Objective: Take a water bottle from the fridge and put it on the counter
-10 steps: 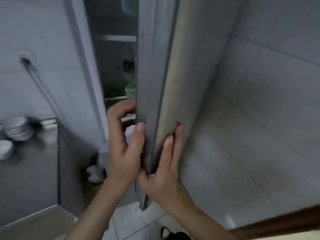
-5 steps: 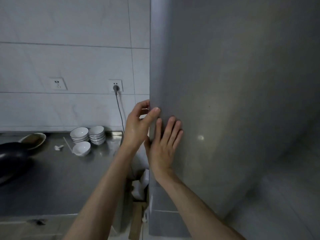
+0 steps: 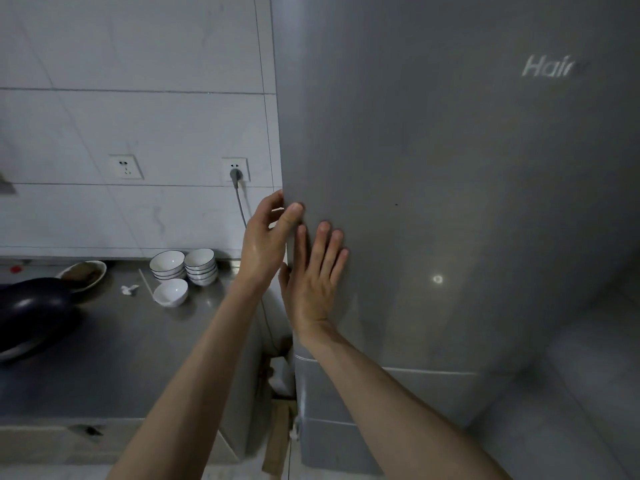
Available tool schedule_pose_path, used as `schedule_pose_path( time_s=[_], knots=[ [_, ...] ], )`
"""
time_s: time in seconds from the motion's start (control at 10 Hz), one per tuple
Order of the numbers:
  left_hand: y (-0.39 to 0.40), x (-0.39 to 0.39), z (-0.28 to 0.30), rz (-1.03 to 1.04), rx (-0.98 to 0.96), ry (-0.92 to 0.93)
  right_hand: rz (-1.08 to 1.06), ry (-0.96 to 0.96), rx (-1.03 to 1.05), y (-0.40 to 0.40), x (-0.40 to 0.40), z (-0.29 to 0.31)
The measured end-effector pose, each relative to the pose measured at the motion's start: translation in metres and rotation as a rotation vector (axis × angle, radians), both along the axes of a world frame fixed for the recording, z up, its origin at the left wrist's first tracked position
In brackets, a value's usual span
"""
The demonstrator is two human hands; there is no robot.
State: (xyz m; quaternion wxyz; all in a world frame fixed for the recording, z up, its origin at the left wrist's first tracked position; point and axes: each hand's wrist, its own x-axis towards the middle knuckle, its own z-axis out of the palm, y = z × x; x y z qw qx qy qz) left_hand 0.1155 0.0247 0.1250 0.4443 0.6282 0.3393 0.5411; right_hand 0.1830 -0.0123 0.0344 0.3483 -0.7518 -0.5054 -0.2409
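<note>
The grey fridge door (image 3: 450, 168) fills the right half of the view and lies flush with the fridge, so nothing inside shows. My left hand (image 3: 266, 244) pinches the door's left edge, with the fingers curled behind it and the thumb on the front. Just to its right, my right hand (image 3: 315, 282) rests flat on the door face with the fingers spread. The steel counter (image 3: 138, 358) stretches out to the left of the fridge. No water bottle is in view.
On the counter stand two stacks of white bowls (image 3: 201, 268), a single bowl (image 3: 170, 292), a plate with food (image 3: 83, 271) and a dark wok (image 3: 31, 306) at the left edge. A grey cord hangs from a wall socket (image 3: 236, 171) into the narrow gap beside the fridge.
One second ago the door stood ajar with shelves visible; now it is flush with the fridge. Both hands stayed at its left edge, and the view has swung to face the door.
</note>
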Motion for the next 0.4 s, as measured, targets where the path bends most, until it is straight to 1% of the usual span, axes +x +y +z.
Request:
schedule_pose_path(
  time_s=[0.1,0.2,0.3,0.4],
  knots=[
    [-0.007,0.003,-0.002,0.077,-0.022,-0.034,0.151,-0.054,-0.045,-0.023,0.004,0.005],
    [-0.024,0.002,-0.036,0.100,-0.062,-0.004,0.430,-0.107,-0.063,-0.073,0.025,-0.009],
    [-0.050,-0.014,-0.126,0.165,-0.313,0.046,0.524,-0.113,-0.234,-0.133,0.062,-0.072],
    [-0.077,-0.039,-0.232,0.050,-0.494,0.156,0.495,-0.065,-0.373,-0.177,0.090,-0.116]
  ],
)
